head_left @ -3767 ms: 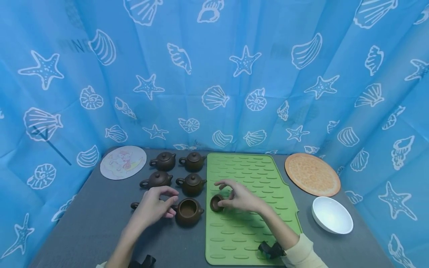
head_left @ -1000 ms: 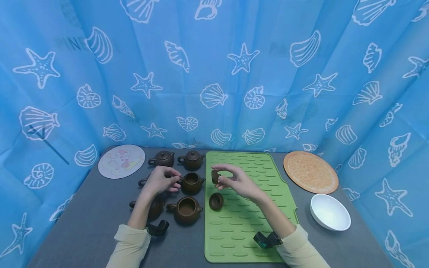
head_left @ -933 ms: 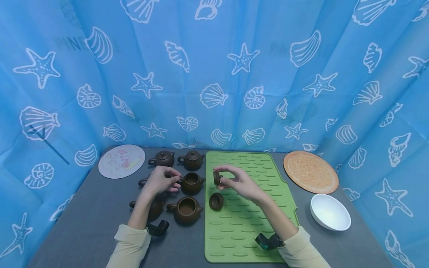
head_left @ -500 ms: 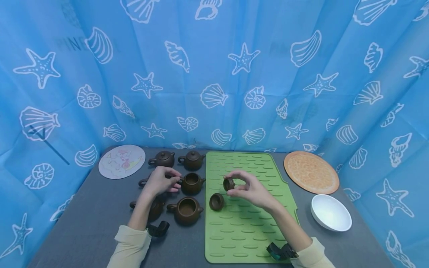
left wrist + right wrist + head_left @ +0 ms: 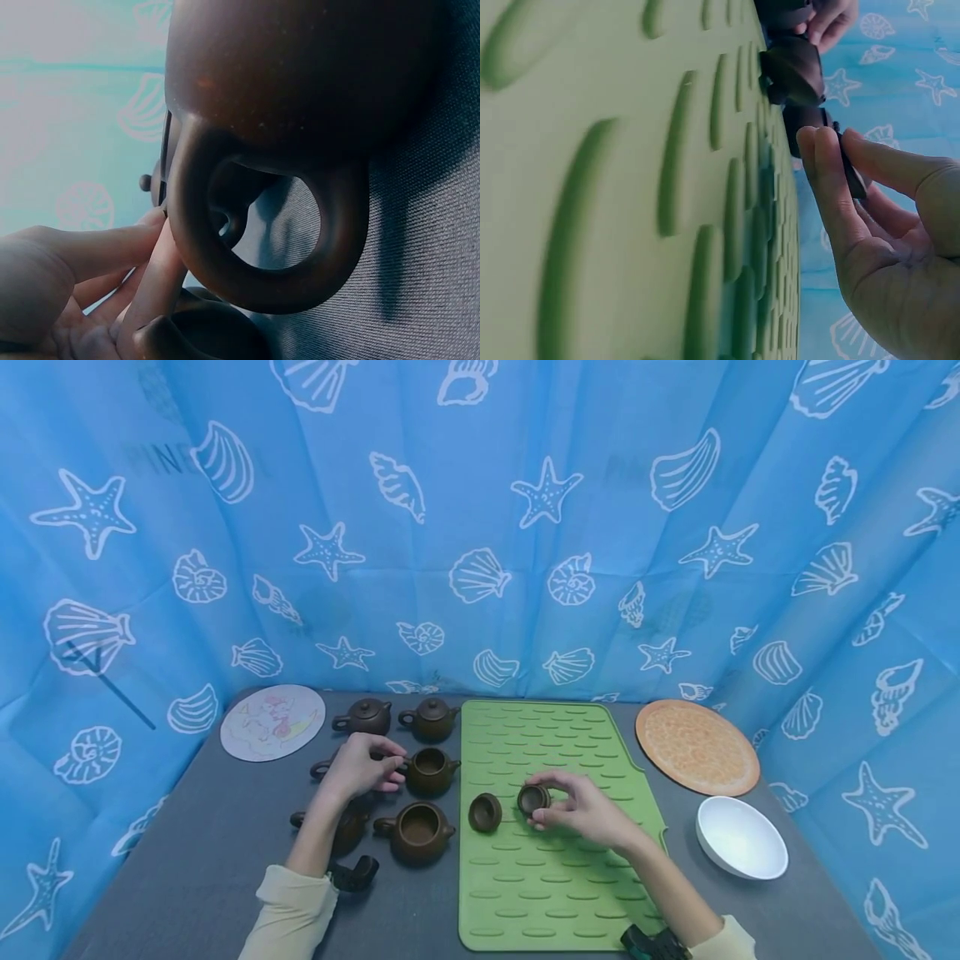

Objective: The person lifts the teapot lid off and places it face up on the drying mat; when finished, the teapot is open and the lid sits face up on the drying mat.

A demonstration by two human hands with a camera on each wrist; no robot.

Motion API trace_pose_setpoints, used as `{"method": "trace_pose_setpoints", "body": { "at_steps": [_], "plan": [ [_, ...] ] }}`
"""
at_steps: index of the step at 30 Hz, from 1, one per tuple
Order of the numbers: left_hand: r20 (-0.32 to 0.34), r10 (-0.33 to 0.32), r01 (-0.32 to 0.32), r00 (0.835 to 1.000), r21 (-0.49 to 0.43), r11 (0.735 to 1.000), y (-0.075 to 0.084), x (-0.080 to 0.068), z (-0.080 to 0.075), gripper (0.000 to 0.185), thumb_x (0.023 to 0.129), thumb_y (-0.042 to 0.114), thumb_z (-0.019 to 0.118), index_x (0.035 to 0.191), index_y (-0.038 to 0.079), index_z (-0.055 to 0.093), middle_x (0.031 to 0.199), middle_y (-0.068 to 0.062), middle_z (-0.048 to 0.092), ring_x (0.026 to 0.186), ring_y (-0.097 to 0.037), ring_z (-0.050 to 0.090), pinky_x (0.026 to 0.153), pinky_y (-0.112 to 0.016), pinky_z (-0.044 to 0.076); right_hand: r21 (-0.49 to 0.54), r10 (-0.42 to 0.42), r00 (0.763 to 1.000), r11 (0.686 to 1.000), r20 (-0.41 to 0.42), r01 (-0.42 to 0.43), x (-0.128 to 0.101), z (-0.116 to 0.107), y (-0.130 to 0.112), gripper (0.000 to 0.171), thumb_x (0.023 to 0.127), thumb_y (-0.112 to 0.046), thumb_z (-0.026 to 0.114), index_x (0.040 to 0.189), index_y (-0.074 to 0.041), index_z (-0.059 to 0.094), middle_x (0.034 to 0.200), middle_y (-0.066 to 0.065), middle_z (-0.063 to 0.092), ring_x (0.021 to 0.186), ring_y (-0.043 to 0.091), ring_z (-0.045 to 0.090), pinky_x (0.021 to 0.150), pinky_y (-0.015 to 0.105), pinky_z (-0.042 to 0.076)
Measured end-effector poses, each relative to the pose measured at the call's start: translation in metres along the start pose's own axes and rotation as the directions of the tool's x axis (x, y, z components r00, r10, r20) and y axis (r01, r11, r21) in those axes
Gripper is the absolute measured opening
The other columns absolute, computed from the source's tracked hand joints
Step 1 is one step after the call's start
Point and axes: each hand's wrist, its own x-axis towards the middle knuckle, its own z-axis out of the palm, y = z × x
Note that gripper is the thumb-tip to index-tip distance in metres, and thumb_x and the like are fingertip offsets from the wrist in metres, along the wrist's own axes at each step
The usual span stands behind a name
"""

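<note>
The head view is bright and evenly lit, with only soft, short shadows under the things on the desk (image 5: 225,860) and no glare. Its wide lens bows the curtain (image 5: 480,527) outward toward the left and right edges. In the left wrist view, the teapot (image 5: 300,97) fills the frame, dark and softly blurred, against a washed-out upper left. The right wrist view is sharp at centre; the near green mat (image 5: 592,187) is blurred.

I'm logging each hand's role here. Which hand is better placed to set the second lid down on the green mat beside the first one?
The right hand, probably. It already pinches the lid just over the green mat, beside the first lid. The left hand is off the mat, at the open teapot.
</note>
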Motion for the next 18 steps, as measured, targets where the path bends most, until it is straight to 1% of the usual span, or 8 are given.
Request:
{"method": "trace_pose_setpoints", "body": {
  "at_steps": [2, 5, 9, 11, 13, 15, 18],
  "plan": [
    [0.0, -0.003, 0.003, 1.0, 0.0, 1.0, -0.0002, -0.0005, -0.0004, 0.024, 0.107, 0.01, 0.068, 0.128, 0.0, 0.075, 0.119, -0.022, 0.073, 0.085, -0.016, 0.081, 0.075, -0.028, 0.069, -0.024, 0.013, 1.0, 1.0, 0.004, -0.013, -0.0019, 0.0002, 0.0028, 0.055, 0.103, 0.002, 0.068, 0.153, 0.012, 0.047, 0.155, 0.04, 0.045, 0.104, 0.027, 0.082, 0.091, 0.035, 0.068],
    [0.003, 0.001, -0.001, 1.0, -0.001, 1.0, -0.0002, -0.0012, -0.0006, 0.024, 0.108, 0.01, 0.067, 0.128, 0.0, 0.074, 0.12, -0.022, 0.073, 0.085, -0.015, 0.081, 0.076, -0.029, 0.069, -0.053, 0.034, 0.999, 0.998, 0.007, -0.034, -0.0032, 0.0019, 0.0055, 0.054, 0.103, 0.001, 0.068, 0.152, 0.011, 0.049, 0.151, 0.039, 0.047, 0.102, 0.029, 0.082, 0.088, 0.034, 0.069],
    [0.006, 0.004, -0.004, 1.0, -0.004, 1.0, -0.0001, -0.0015, -0.0003, 0.024, 0.108, 0.009, 0.067, 0.128, -0.001, 0.074, 0.12, -0.023, 0.073, 0.085, -0.015, 0.081, 0.077, -0.03, 0.069, -0.08, 0.042, 0.999, 0.996, 0.018, -0.04, -0.0024, 0.0048, 0.0068, 0.052, 0.102, 0.003, 0.068, 0.15, 0.012, 0.05, 0.144, 0.038, 0.051, 0.101, 0.035, 0.081, 0.087, 0.035, 0.069],
    [0.008, 0.004, -0.004, 1.0, -0.005, 1.0, -0.0001, -0.0013, -0.0003, 0.024, 0.108, 0.008, 0.067, 0.128, -0.001, 0.074, 0.12, -0.023, 0.073, 0.086, -0.015, 0.081, 0.077, -0.03, 0.069, -0.091, 0.042, 0.999, 0.995, 0.024, -0.04, -0.0015, 0.006, 0.0072, 0.051, 0.102, 0.005, 0.067, 0.15, 0.013, 0.05, 0.144, 0.038, 0.052, 0.101, 0.036, 0.08, 0.087, 0.035, 0.069],
    [0.01, 0.003, -0.003, 1.0, -0.005, 1.0, -0.0003, -0.0008, -0.0004, 0.024, 0.108, 0.008, 0.066, 0.128, -0.001, 0.074, 0.12, -0.023, 0.073, 0.086, -0.016, 0.081, 0.077, -0.03, 0.069, -0.1, 0.04, 0.998, 0.994, 0.038, -0.036, -0.0003, 0.0067, 0.0075, 0.052, 0.102, 0.005, 0.066, 0.15, 0.012, 0.049, 0.145, 0.038, 0.051, 0.1, 0.034, 0.08, 0.085, 0.034, 0.069],
    [0.009, -0.001, 0.001, 1.0, -0.005, 1.0, 0.0002, -0.0004, -0.0006, 0.024, 0.108, 0.008, 0.067, 0.128, -0.001, 0.074, 0.12, -0.023, 0.073, 0.086, -0.016, 0.081, 0.077, -0.03, 0.069, -0.129, 0.034, 0.998, 0.991, 0.05, -0.027, 0.0012, 0.0072, 0.0078, 0.052, 0.102, 0.003, 0.067, 0.151, 0.011, 0.049, 0.148, 0.037, 0.051, 0.096, 0.031, 0.08, 0.081, 0.032, 0.069],
    [0.008, -0.004, 0.004, 1.0, -0.001, 1.0, 0.0007, 0.0011, -0.0009, 0.024, 0.107, 0.009, 0.067, 0.129, -0.001, 0.074, 0.12, -0.022, 0.073, 0.086, -0.015, 0.081, 0.076, -0.029, 0.069, -0.182, 0.028, 0.998, 0.983, 0.063, -0.016, 0.0031, 0.0077, 0.0081, 0.053, 0.103, 0.0, 0.069, 0.151, 0.009, 0.049, 0.146, 0.035, 0.053, 0.084, 0.023, 0.078, 0.073, 0.027, 0.064]
  ]
}}
